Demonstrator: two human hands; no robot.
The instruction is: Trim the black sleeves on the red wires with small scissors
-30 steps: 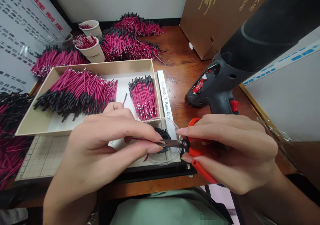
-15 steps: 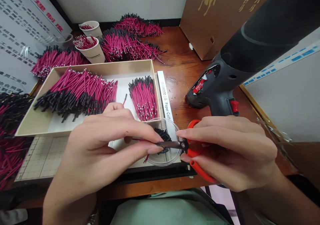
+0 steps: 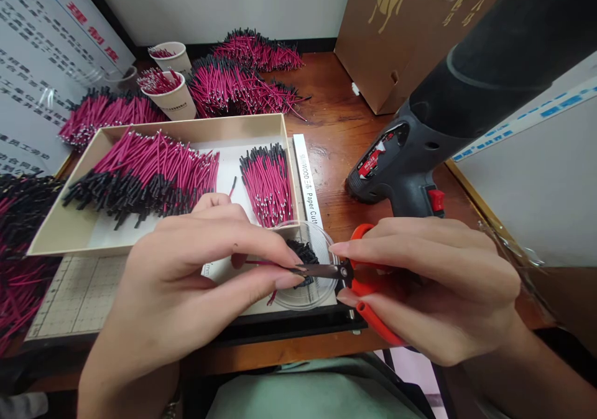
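My left hand (image 3: pixel 219 263) is closed in a pinch on a thin red wire (image 3: pixel 255 262), part of which shows behind the fingers. My right hand (image 3: pixel 433 276) grips red-handled scissors (image 3: pixel 321 271) whose blades point left and reach the left fingertips. Whether the blade tips touch the wire is hidden by the fingers. Beneath the blades sits a clear round dish (image 3: pixel 326 245) holding small black cut pieces (image 3: pixel 303 252). Behind my left hand, a shallow cream box (image 3: pixel 196 130) contains red wires with black ends in a large heap (image 3: pixel 149 170) and a neater bundle (image 3: pixel 268 183).
A paper cutter (image 3: pixel 305 176) lies under the box and dish. Two paper cups (image 3: pixel 175 99) of wires and more wire piles (image 3: pixel 228 83) stand behind. On the right are a dark heat gun-like tool (image 3: pixel 410 151) and a brown carton (image 3: pixel 373 46). Another wire heap (image 3: pixel 23 245) lies left.
Very little differs. The view has shifted slightly, and the lower fingers of my right hand sit a bit lower on the scissors. Both hands keep their holds.
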